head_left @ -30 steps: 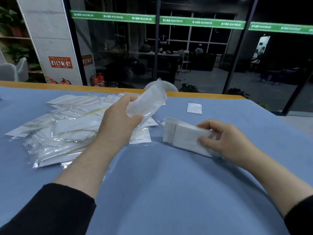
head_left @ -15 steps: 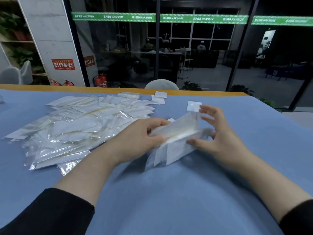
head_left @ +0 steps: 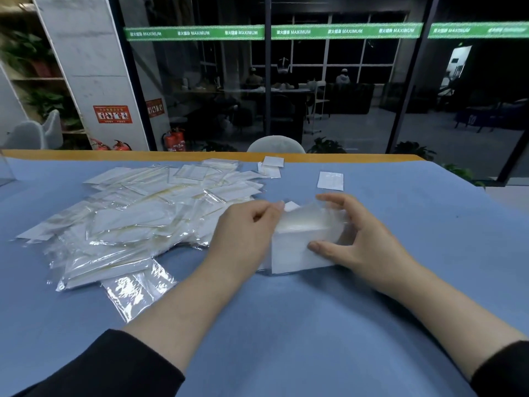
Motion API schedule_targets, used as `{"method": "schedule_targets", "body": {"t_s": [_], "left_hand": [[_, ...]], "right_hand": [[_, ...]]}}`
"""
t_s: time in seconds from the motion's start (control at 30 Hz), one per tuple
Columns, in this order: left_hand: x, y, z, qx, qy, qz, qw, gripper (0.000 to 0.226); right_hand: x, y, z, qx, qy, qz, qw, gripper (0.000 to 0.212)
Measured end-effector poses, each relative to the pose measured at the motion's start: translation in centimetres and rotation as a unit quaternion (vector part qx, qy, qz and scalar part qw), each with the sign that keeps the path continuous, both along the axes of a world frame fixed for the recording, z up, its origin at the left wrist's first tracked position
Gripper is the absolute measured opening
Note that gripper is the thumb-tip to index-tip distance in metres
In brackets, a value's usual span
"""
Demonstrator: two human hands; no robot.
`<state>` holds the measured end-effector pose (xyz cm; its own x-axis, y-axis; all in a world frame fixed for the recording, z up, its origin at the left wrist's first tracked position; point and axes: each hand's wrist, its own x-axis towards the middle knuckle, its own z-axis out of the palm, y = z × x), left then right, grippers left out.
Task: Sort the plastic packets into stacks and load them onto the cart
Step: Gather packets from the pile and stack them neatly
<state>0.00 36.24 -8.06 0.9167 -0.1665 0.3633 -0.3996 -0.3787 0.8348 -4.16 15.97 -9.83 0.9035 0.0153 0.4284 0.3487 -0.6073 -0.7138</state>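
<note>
Stack of packets (head_left: pixel 300 247) sits on blue tabletop (head_left: pixel 286 325), centre of view, held betw. both hands. Left hand (head_left: pixel 243 236) against stack's left end, fingers curled inward at its top edge; exact contact pts hidden behind the hand. Right hand (head_left: pixel 355 242) cups right end: thumb pressed on near white face, fingers arched over far top edge, partly spread. A clear packet lies on top of stack, slightly blurred.

Surroundings: loose pile of packets (head_left: pixel 137 222) spread wide on tabletop to the left, overlapping, its near-right edge touching or just beside left hand & wrist. One clear empty-looking bag (head_left: pixel 137 290) at pile's near edge, close to left forearm. Small white square packet (head_left: pixel 330 181) lies alone beyond right hand, apart from stack. Two more small packets (head_left: pixel 272 166) near far tabletop edge, by the orange trim (head_left: pixel 200 155).

Beyond tabletop: top of white chair back (head_left: pixel 276 144), glass wall (head_left: pixel 329 96) w/ green banner strip (head_left: pixel 272 31), fire extinguishers (head_left: pixel 174 138) on floor at left, plants (head_left: pixel 326 146) at glass base. Cart not in view.

Obstructions: loose pile crowds left side; space right of stack carries only the single square packet.
</note>
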Motion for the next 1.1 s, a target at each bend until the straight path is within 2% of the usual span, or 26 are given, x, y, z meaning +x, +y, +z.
{"method": "schedule_targets", "body": {"t_s": [0.1, 0.17, 0.27, 0.37, 0.57, 0.73, 0.83, 1.0, 1.1], "left_hand": [[-0.2, -1.4, -0.4, -0.025, -0.008, 0.000, 1.000, 0.023], [-0.4, -2.2, -0.3, -0.083, 0.010, 0.009, 0.996, 0.013], [0.2, -2.8, -0.6, -0.163, 0.058, 0.067, 0.983, 0.014], [0.2, -3.5, -1.1, -0.180, 0.102, 0.077, 0.975, 0.021], [-0.2, -3.3, -0.8, -0.292, 0.058, 0.080, 0.951, 0.024], [0.2, -3.0, -2.0, -0.225, 0.141, 0.053, 0.963, 0.022], [0.0, -3.3, -1.9, -0.210, 0.105, 0.031, 0.972, 0.022], [0.2, -3.3, -2.3, -0.101, 0.028, 0.004, 0.994, 0.044], [-0.1, -3.0, -1.8, -0.094, 0.059, -0.034, 0.993, 0.043]], "right_hand": [[-0.2, 0.2, -0.1, -0.022, -0.012, 0.017, 1.000, 0.078], [-0.2, 0.1, -0.2, -0.043, -0.022, 0.030, 0.998, 0.069], [0.1, -0.5, -0.6, -0.074, -0.030, 0.044, 0.996, 0.047], [0.1, -1.1, -0.6, -0.092, -0.016, 0.033, 0.995, 0.046], [-0.2, -1.1, -0.3, -0.079, -0.082, 0.018, 0.993, 0.044], [0.0, -1.1, -1.0, -0.073, -0.024, 0.046, 0.996, 0.051], [-0.2, -0.7, -0.9, -0.083, -0.029, 0.053, 0.995, 0.054], [-0.7, -1.3, -0.4, -0.081, 0.008, 0.044, 0.996, 0.052], [-0.8, -2.1, -0.1, -0.080, 0.037, 0.030, 0.996, 0.047]]}}
